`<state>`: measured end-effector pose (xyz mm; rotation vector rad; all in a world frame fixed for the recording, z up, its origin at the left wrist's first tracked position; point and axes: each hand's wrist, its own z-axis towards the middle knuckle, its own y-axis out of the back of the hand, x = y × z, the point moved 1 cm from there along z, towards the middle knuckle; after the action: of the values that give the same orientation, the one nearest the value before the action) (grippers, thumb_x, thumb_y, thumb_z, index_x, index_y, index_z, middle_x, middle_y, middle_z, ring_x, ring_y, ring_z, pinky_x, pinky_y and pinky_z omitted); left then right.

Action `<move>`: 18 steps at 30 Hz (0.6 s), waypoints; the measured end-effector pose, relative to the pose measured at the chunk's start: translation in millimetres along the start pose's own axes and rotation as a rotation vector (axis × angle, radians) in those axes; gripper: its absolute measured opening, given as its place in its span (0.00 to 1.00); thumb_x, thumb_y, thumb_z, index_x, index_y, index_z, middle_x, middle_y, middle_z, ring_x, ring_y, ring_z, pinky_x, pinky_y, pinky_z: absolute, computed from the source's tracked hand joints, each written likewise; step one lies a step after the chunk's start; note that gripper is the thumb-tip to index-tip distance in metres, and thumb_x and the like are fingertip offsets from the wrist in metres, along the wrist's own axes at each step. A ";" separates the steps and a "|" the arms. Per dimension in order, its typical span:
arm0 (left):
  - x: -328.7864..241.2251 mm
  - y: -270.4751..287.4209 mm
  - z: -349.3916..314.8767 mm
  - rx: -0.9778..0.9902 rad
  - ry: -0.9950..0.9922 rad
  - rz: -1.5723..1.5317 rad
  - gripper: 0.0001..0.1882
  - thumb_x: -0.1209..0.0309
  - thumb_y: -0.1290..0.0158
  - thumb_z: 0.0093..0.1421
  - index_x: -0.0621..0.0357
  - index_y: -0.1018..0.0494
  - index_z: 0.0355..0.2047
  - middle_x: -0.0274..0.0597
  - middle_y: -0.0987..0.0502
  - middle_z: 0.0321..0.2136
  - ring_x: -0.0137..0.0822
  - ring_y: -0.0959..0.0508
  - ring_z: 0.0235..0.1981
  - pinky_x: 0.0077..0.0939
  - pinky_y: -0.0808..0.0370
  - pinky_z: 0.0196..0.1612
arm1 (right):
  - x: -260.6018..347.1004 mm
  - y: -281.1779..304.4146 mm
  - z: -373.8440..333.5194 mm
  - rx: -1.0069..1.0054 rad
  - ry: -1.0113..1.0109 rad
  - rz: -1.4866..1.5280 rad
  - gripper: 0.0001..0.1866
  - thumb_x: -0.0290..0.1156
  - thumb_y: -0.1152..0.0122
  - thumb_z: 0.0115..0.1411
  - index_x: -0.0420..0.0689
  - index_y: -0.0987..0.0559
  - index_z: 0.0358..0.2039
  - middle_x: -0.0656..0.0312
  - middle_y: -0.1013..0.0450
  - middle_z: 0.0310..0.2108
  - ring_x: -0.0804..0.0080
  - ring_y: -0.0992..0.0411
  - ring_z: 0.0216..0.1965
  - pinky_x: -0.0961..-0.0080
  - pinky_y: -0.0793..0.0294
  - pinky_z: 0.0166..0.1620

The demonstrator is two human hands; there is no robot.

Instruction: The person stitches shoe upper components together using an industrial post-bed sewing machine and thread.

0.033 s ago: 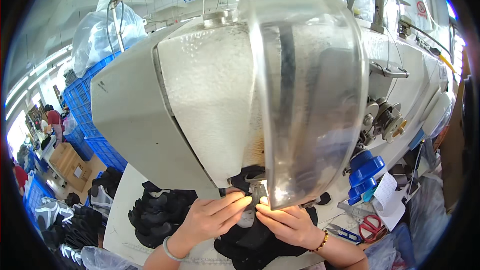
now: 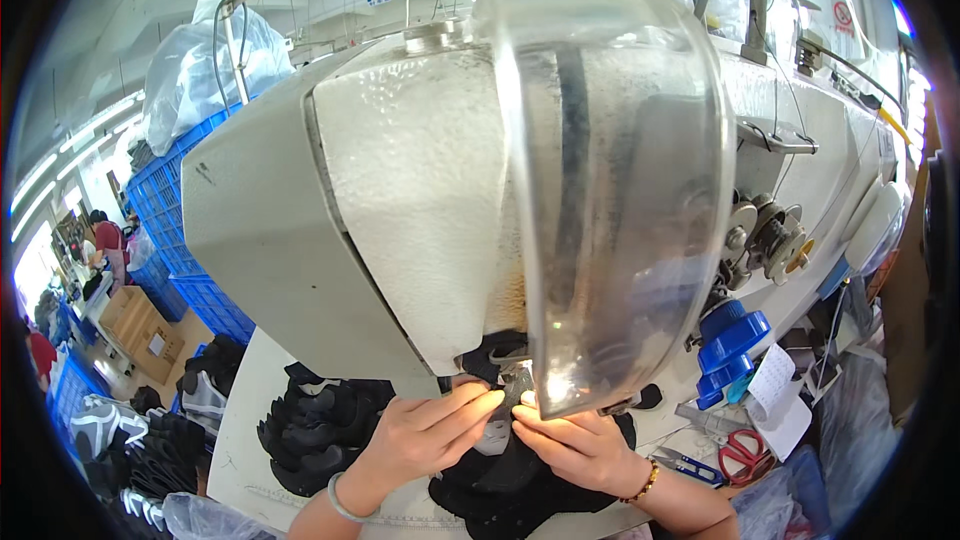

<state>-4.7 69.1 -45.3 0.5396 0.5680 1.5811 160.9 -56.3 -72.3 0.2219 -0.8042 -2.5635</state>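
Close beneath the head of a sewing machine [image 2: 410, 190], both my hands work at a small black-and-grey fabric piece [image 2: 494, 437]. My left hand [image 2: 425, 437] pinches its left side, fingertips near the metal parts under the machine head. My right hand [image 2: 578, 452] is closed on the right side, thumb and forefinger almost meeting the left fingers. The needle area is partly hidden by my fingers and a clear curved cover [image 2: 620, 210]. Below my hands lies a heap of black fabric pieces [image 2: 492, 512]. Another pile of black pieces [image 2: 322, 430] sits left of my left forearm.
To the right lie red-handled scissors [image 2: 744, 457], blue-handled thread snips [image 2: 692, 468], papers [image 2: 778, 395] and a blue plastic part [image 2: 728, 350]. Blue crates [image 2: 175, 210] stand at the left beside stacked black and grey pieces [image 2: 150, 450]. Another person [image 2: 108, 240] is far left.
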 end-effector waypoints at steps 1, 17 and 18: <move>-1.7 -0.7 3.5 -0.037 -0.032 0.041 0.15 0.76 0.41 0.47 0.52 0.22 0.38 0.28 0.23 0.38 0.23 0.25 0.24 0.14 0.28 0.24 | -1.4 -0.2 -1.2 0.015 0.010 -0.012 0.18 0.22 0.39 0.44 0.41 0.20 0.40 0.65 0.26 0.44 0.77 0.30 0.35 0.82 0.29 0.35; -2.7 -14.3 -0.4 -0.223 -0.069 0.099 0.14 0.74 0.39 0.44 0.54 0.22 0.35 0.27 0.25 0.32 0.25 0.28 0.23 0.17 0.29 0.25 | 0.9 -3.2 -2.7 0.047 -0.046 -0.094 0.21 0.25 0.39 0.45 0.47 0.21 0.44 0.70 0.28 0.44 0.79 0.36 0.26 0.81 0.36 0.30; -3.1 -16.2 0.6 -0.253 -0.084 0.119 0.14 0.73 0.39 0.44 0.54 0.22 0.34 0.27 0.26 0.32 0.25 0.27 0.24 0.17 0.30 0.25 | 1.7 -3.9 -1.7 0.045 -0.043 -0.088 0.21 0.25 0.39 0.45 0.47 0.21 0.44 0.70 0.28 0.44 0.79 0.36 0.26 0.81 0.36 0.30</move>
<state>8.3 67.2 -55.3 0.4520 0.2706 1.7049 158.4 -55.1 -76.0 0.2218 -0.8867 -2.6427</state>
